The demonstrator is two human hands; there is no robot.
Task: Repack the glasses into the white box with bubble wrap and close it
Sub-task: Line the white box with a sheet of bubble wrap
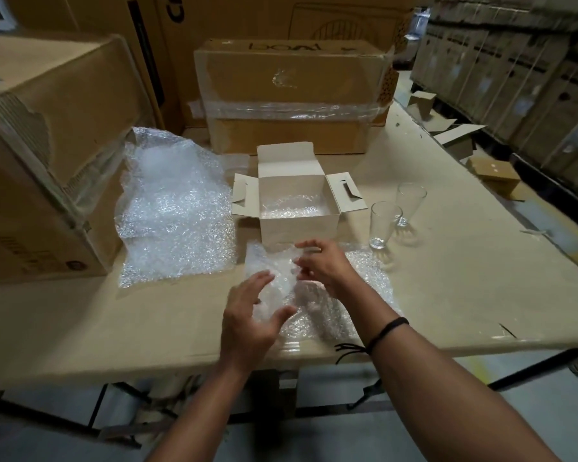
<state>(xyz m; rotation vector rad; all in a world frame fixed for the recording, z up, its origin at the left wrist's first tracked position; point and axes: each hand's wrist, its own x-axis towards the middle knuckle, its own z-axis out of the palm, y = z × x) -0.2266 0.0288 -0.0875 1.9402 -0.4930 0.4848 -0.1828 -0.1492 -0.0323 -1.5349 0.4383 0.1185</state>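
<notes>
Worked a bundle of bubble wrap (277, 285) near the front edge of the bench (464, 295), just before the white box (297, 225). Held the left hand (251, 315) open, fingers spread and loosely bent, at the bundle's near side; pinched its top with the curled fingers of the right hand (324, 265). Could not tell the bundle's contents. Had the box open-flapped, lined with wrap. Left two bare glasses (382, 225) upright right of the box, a loose heap of bubble wrap (174, 208) to its left.

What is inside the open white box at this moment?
Only bubble wrap shows on the floor of the white box. Its near wall hides the front strip of the floor. Two bare glasses stand outside it.
</notes>
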